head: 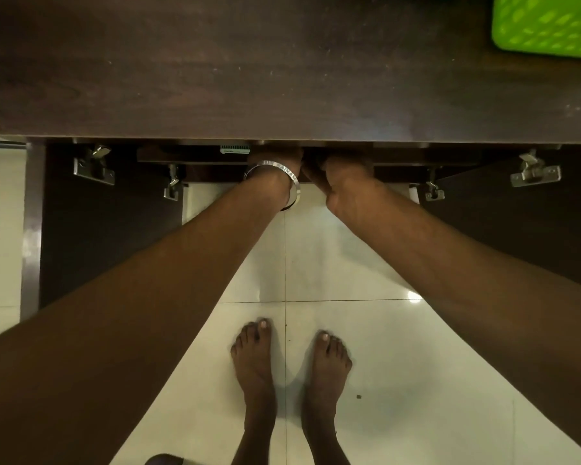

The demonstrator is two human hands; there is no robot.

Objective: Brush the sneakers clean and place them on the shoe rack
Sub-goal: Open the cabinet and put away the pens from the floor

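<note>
Both my arms reach forward into the open dark wooden shoe cabinet (282, 78), under its top board. My left hand (275, 159), with a metal bangle on the wrist, disappears below the cabinet's front edge. My right hand (344, 176) is beside it, its fingers hidden in the dark interior. A dark shelf edge (188, 156) shows inside. No sneaker or brush can be made out; whatever the hands hold is hidden.
Two cabinet doors stand open, one at the left (111, 226) and one at the right (524, 223), with metal hinges. A green plastic basket (547, 25) sits on the cabinet top at the far right. My bare feet (289, 370) stand on white floor tiles.
</note>
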